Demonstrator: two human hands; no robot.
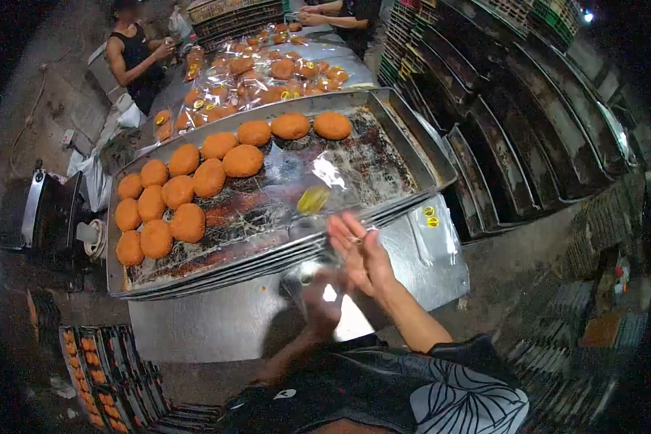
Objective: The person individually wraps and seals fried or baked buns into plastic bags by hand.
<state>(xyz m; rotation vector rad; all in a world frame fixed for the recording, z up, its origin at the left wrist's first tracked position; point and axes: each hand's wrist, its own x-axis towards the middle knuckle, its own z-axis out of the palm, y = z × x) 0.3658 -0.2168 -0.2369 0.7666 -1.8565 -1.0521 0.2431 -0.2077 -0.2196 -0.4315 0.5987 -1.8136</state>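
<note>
A thin clear plastic bag (313, 200) with a blurred yellow print hangs over the front of a metal baking tray (238, 262). My left hand (321, 298), dim and smeared, is low in front of the tray and appears closed on the lower part of the bag; film and glare partly hide its fingers. Just right of the bag, my right hand (358, 253) is open, palm turned up and fingers stretched out. Several round, orange-brown crumbed buns (209, 178) lie in rows across the tray's left and back parts.
Bagged buns (249, 79) cover the table behind the tray. Flat bags with yellow labels (430, 217) lie on the metal tabletop (195, 329) at right. Stacked dark trays (513, 137) stand right. Two people work at the far end. A rack of buns (97, 369) stands lower left.
</note>
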